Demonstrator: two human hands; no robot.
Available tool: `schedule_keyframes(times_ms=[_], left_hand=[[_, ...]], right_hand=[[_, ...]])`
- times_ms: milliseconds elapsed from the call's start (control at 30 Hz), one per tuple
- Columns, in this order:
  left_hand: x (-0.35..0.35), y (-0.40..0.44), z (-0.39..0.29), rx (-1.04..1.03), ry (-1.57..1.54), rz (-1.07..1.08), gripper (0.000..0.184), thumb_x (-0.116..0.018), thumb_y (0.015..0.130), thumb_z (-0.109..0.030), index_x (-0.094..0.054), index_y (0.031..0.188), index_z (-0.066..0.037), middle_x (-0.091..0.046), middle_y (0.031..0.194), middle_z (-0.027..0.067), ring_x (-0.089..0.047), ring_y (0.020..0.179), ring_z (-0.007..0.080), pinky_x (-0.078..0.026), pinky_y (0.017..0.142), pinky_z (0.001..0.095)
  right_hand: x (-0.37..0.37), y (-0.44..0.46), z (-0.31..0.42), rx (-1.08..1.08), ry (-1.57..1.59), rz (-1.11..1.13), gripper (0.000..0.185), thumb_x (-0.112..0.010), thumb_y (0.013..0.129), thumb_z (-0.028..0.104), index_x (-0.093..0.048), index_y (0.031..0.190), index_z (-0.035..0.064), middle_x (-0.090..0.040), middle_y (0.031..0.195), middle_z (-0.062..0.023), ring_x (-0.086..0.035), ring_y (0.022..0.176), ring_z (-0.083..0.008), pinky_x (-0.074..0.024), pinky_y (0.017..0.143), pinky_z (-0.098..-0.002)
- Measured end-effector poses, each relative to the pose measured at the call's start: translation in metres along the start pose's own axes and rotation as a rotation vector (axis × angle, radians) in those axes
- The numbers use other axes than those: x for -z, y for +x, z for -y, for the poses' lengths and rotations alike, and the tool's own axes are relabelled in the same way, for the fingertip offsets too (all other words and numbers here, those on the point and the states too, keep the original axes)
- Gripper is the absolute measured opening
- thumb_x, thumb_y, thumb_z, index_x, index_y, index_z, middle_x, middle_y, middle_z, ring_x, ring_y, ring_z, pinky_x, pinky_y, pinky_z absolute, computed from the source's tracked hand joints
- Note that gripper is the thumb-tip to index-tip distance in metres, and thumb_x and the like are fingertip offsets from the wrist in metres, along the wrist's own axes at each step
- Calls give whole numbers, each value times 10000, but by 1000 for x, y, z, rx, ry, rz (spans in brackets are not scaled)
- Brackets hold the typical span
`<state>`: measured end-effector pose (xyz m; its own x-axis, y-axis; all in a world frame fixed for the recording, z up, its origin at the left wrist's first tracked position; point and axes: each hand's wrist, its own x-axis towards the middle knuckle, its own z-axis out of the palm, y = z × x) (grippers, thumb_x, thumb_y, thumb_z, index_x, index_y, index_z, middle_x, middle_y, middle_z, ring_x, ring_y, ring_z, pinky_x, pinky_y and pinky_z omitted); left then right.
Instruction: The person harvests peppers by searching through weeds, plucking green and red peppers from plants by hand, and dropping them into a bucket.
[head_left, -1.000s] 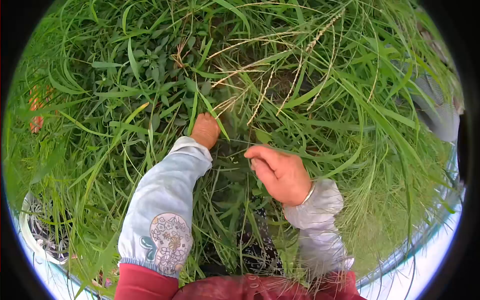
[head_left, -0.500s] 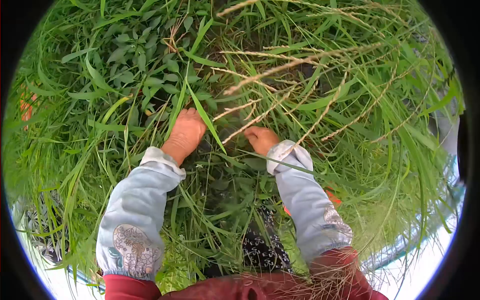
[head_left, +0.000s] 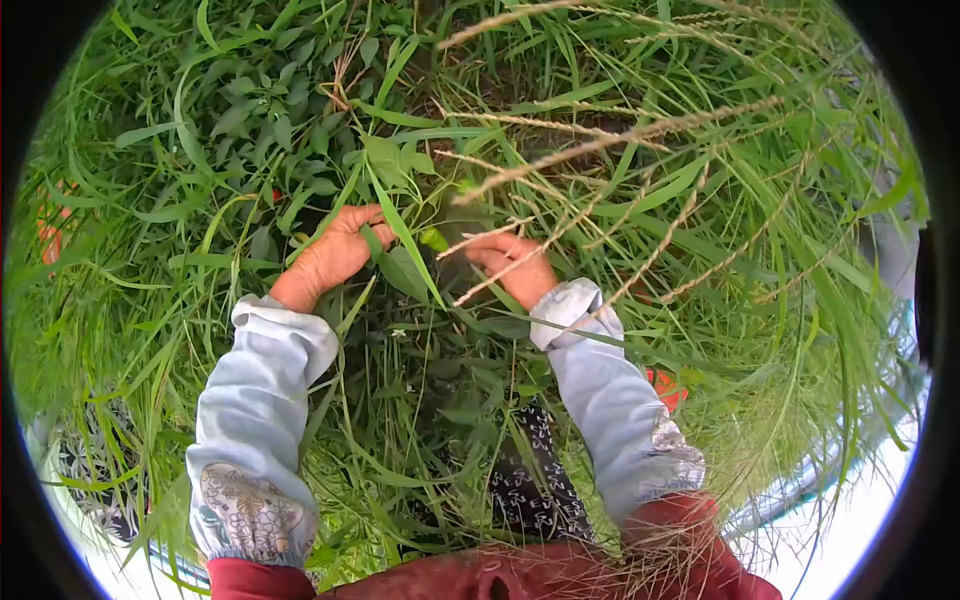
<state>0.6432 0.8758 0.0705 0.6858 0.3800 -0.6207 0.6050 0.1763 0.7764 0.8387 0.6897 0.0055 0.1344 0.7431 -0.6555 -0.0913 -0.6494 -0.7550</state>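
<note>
My left hand (head_left: 342,248) is closed, thumb and fingers pinched on a leafy green stem. Broad leaves (head_left: 402,268) hang beside its fingertips. To the right, my right hand (head_left: 515,268) has its fingers curled and pressed together, pointing left; what lies in them, if anything, is hidden by grass seed stalks. A small yellow-green thing, possibly a pepper (head_left: 433,239), shows between the two hands, just left of my right fingertips. Light sleeve covers reach both wrists.
Dense dark-leaved plants (head_left: 255,110) grow at the upper left, with a small red spot (head_left: 277,196) among them. Dry seed stalks (head_left: 620,135) cross in front at the upper right. Tall grass (head_left: 800,250) surrounds the hands. An orange-red object (head_left: 664,388) shows beside the right sleeve.
My left hand has moved left and turned, lifting leafy growth into view. My right hand has shifted slightly, its fingers now showing more. The yellow-green thing has appeared between the hands.
</note>
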Motion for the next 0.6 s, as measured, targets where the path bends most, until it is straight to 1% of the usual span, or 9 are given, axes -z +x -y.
schedule_keyframes(times_ms=[167, 200, 233, 333, 400, 433, 500, 567, 600], left_hand=[[-10, 2, 13, -260, 64, -79, 231, -561, 866, -245, -614, 866, -21, -570, 702, 45, -531, 692, 150, -434, 666, 269], [-13, 0, 5, -94, -94, -45, 208, -578, 861, -230, -626, 873, -28, -589, 736, 20, -533, 711, 129, -437, 689, 268], [-14, 0, 0, 72, -253, -11, 185, -594, 856, -215, -637, 880, -36, -608, 771, -6, -535, 730, 108, -440, 711, 266], [-20, 4, 18, 71, -344, 25, 155, -627, 835, -174, -653, 917, -46, -613, 803, -26, -527, 750, 73, -442, 692, 255], [-24, 8, 41, -26, -7, -18, 135, -658, 807, -128, -660, 900, -30, -609, 776, -20, -530, 722, 74, -448, 645, 252], [-22, 3, 22, 90, 85, 31, 140, -672, 794, -130, -668, 889, -28, -612, 789, -20, -532, 724, 81, -460, 658, 259], [-28, 6, 30, 145, 82, 161, 174, -688, 782, -163, -670, 890, -28, -619, 865, 7, -552, 782, 117, -456, 699, 261], [-29, 2, 15, -236, 95, 26, 193, -701, 761, -210, -672, 873, -55, -604, 656, 79, -545, 630, 175, -446, 637, 322], [-26, -1, 14, -110, -193, -4, 185, -703, 759, -201, -675, 872, -57, -619, 685, 77, -548, 646, 154, -446, 643, 315]], right_hand=[[-33, 5, 61, 62, 38, 117, 424, -663, 782, 118, -555, 1192, 142, -629, 896, -41, -573, 829, -85, -458, 753, -223], [-36, 14, 52, -62, -93, 157, 429, -687, 762, 144, -564, 1173, 143, -640, 868, -47, -566, 804, -83, -461, 734, -241], [-42, 17, 50, 193, -114, 82, 378, -695, 753, 164, -591, 1114, 125, -645, 790, -42, -575, 750, -104, -466, 682, -281], [-55, 29, 14, 116, 333, 100, 284, -674, 764, 272, -633, 980, 91, -641, 736, -80, -599, 691, -176, -469, 651, -329], [-48, 20, 4, 208, -329, 88, 304, -631, 768, 354, -643, 851, 63, -627, 704, -129, -607, 666, -252, -468, 635, -361], [-37, 3, 54, -28, -411, 241, 310, -587, 769, 359, -637, 790, 54, -622, 705, -153, -605, 675, -285, -471, 640, -371], [-28, -9, 68, -7, -462, 308, 246, -581, 761, 294, -637, 799, 58, -625, 695, -143, -608, 645, -270, -471, 625, -366], [-11, -19, 98, -116, -441, 406, 238, -573, 765, 277, -636, 793, 50, -629, 696, -136, -612, 639, -255, -473, 629, -359], [-2, -24, 107, -219, -407, 501, 230, -566, 769, 261, -635, 786, 42, -633, 697, -129, -615, 632, -239, -475, 633, -352]])
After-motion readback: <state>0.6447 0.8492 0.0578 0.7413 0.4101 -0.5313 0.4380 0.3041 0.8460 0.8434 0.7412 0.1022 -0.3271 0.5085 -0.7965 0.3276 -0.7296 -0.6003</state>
